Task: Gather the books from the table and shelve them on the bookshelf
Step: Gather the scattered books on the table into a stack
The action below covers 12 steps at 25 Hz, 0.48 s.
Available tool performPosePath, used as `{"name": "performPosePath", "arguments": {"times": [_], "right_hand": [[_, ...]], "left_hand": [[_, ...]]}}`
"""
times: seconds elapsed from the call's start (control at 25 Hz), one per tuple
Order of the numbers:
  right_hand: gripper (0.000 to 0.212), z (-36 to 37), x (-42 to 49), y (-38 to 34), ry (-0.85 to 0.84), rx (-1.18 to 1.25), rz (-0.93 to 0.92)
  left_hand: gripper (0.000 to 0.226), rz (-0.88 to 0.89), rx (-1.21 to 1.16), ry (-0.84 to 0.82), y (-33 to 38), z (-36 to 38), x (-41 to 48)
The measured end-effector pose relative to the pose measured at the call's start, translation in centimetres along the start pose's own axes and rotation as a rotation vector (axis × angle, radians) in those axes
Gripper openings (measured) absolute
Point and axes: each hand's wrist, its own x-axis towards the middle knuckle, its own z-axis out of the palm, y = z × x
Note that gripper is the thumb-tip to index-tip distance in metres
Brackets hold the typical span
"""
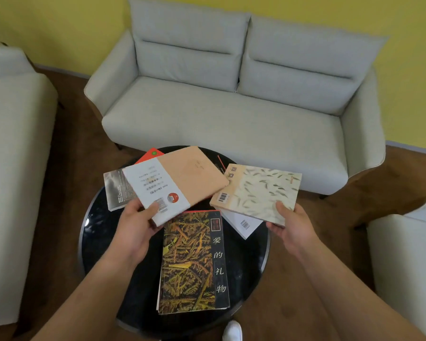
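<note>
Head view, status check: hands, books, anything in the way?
Left hand grips peach-and-white book. Right hand grips fish-print book. Leaf-cover book, grey book, red book, white book lie on black table. Bookshelf not in view.

Setting: living room or lounge, home-like. Evidence: one pale grey two-seat sofa (pixel 231 114) set against a yellow wall (pixel 59 25); one matching upholstered seat at the left (pixel 10 119) and another at the right (pixel 408 254), all grouped around a low round black coffee table (pixel 96 237); brown wood floor (pixel 71 143); several paperback books (pixel 192 262) spread over the tabletop.
</note>
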Motion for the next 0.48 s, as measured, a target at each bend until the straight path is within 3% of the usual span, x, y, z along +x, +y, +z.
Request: {"name": "performPosePath", "arguments": {"times": [0.2, 0.48], "right_hand": [[0.02, -2.8, -3.5, -1.3, -0.037, -0.026, -0.088], [0.019, -4.6, -5.6, -1.9, -0.093, -0.129, -0.207]], "left_hand": [[0.032, -0.12, -0.075, -0.002, -5.6, -0.8, -8.6], [0.048, -0.201, -0.435, 0.108, -13.4, 1.1, -13.0]]}}
